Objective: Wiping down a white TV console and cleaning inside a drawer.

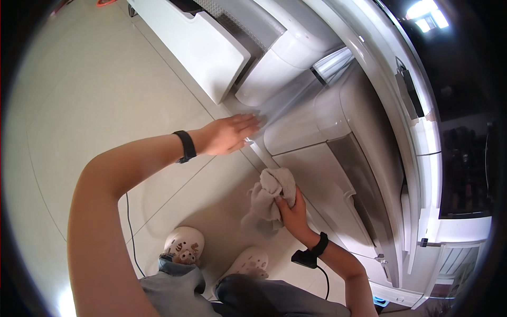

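Observation:
My left hand (235, 132) is stretched out, palm down, fingers extended, over the foot of a gap between two white cabinet units. A small pale strip shows by its thumb; whether the hand touches it I cannot tell. In my right hand (292, 214) is a crumpled light-coloured cloth (273, 190), held low in front of the white drawer front (317, 174) of the nearer unit. Each wrist wears a black strap, and a small black device with a cable hangs at the right one.
A white panel (198, 47) juts out over the tiled floor (99, 87) at the top. The long white counter edge (380, 71) curves along the right. My feet, in white clogs (184, 241), stand below, near a thin black cable (130, 233) on the floor.

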Demonstrator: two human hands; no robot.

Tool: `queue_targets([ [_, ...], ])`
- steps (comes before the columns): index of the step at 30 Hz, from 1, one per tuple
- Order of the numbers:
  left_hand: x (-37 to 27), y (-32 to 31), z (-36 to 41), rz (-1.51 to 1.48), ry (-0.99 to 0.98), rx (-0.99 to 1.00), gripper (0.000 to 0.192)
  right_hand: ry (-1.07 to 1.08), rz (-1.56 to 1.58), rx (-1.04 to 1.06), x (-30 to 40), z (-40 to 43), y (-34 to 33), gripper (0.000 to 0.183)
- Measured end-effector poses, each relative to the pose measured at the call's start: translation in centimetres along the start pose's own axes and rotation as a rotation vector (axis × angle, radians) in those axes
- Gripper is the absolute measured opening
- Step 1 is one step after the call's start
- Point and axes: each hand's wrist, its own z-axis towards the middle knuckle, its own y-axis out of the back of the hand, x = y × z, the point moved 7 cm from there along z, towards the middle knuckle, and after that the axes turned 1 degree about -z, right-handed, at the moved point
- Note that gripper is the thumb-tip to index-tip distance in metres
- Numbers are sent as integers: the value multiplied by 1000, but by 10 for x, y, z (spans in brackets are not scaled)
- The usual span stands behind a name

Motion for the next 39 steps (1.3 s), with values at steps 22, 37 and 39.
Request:
queue_targets([
  [22,-103,70,-11,-571,-35,-555,80,293,179,-356,106,6,9,53],
  [37,-19,33,20,-418,274,-430,73,933,303,381,168,-21,-21,40],
  [39,-19,35,22,-389,252,-536,73,873,469,371,198,-49,-15,19],
])
